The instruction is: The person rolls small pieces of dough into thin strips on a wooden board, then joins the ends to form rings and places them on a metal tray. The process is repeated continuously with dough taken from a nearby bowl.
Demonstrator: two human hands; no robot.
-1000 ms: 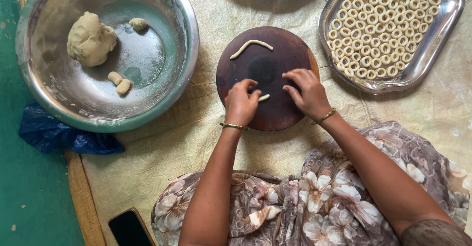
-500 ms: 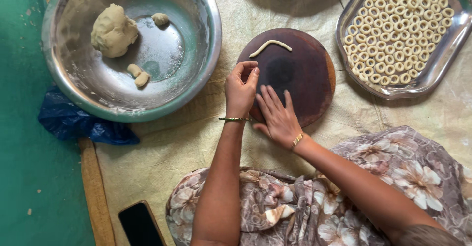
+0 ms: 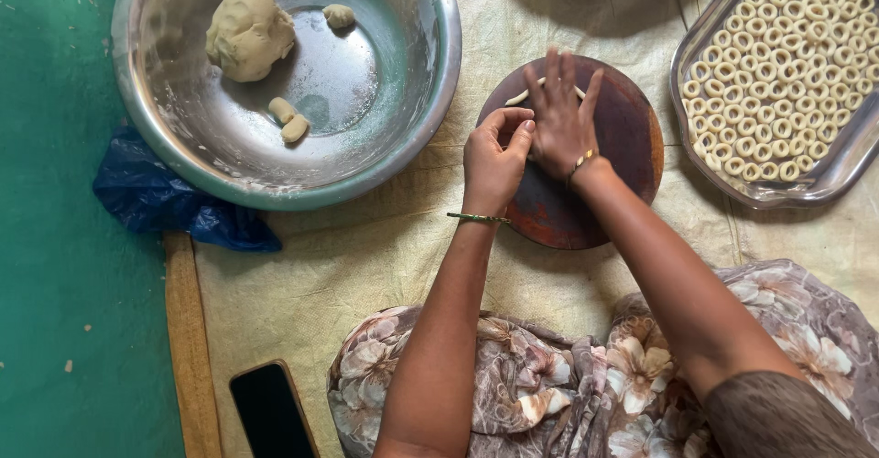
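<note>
Your right hand (image 3: 560,119) slid up flat onto the dough strip (image 3: 518,97) — left hand (image 3: 494,160) curled, pinching what I can't tell; bowl (image 3: 403,137) holds dough lumps (image 3: 247,32), tray (image 3: 829,179) rings (image 3: 787,64).

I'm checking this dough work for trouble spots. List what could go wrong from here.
1. The right hand lies flat on the dough strip at the far edge of the round wooden board; the strip could roll off onto the cloth.
2. The board sits close to the tray of dough rings; a wide stroke might bump the tray.
3. The left hand is curled, thumb and fingertips together; whether it holds dough cannot be told.
</note>
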